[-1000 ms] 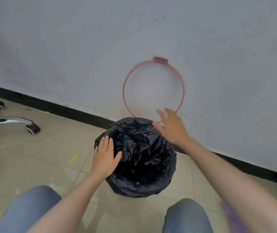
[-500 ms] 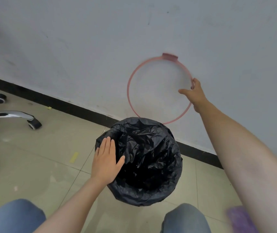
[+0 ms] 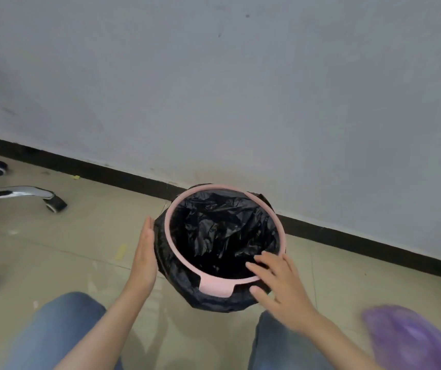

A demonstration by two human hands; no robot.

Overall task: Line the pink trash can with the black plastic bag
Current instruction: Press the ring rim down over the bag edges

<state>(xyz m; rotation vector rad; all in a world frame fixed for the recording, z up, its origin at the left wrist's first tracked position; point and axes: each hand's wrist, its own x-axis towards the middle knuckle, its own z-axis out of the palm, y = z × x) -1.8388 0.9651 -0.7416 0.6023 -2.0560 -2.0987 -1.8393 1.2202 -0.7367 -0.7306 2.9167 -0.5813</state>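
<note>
Surroundings: chrome chair-base leg with black castor [image 3: 27,194] at left of frame, blurred purple object [image 3: 409,340] at lower right, black skirting strip [image 3: 107,170] under the grey wall; bare beige tiled floor [image 3: 61,252] lies open left of centre. Pink trash can [image 3: 215,285] stands at centre near the wall, black plastic bag [image 3: 222,231] inside and folded over its sides, round pink plastic ring [image 3: 278,222] seated on the rim. Left hand [image 3: 144,255], grip apart and flat, against the bagged left side; right hand [image 3: 280,284], fingers spread, on the near right rim.

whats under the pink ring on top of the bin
Under the pink ring lies the black plastic bag, folded out over the rim and draping down the outside. The bag hides the trash can's own wall and rim completely, and the inside bottom is too dark to see.
</note>
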